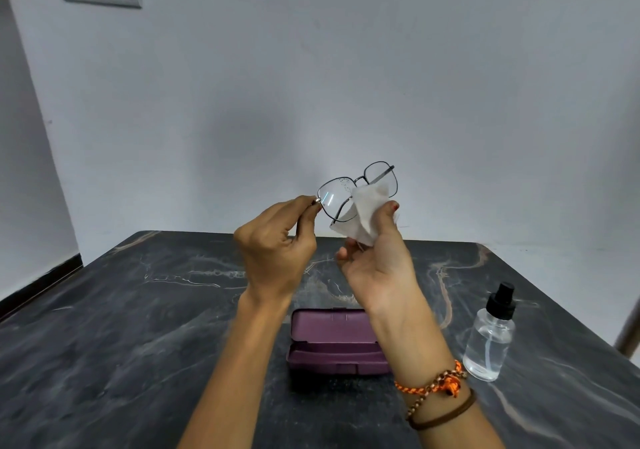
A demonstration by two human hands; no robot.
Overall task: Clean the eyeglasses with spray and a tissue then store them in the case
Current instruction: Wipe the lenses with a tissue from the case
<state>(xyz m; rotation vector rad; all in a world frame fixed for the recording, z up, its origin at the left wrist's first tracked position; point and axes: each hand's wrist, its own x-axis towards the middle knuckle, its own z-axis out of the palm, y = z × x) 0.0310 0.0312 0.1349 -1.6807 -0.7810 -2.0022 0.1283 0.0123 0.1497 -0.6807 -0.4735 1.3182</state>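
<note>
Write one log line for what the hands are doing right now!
left hand: pinches eyeglasses | right hand: holds tissue at lens | case: open | spray bottle: upright on table

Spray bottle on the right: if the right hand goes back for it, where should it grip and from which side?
Grip the spray bottle around its clear round body, below the black pump head, coming in from the left, the side toward the purple case. It stands upright on the table with open space around it, so a sideways wrap probably suits. The right hand holds the tissue.
</note>
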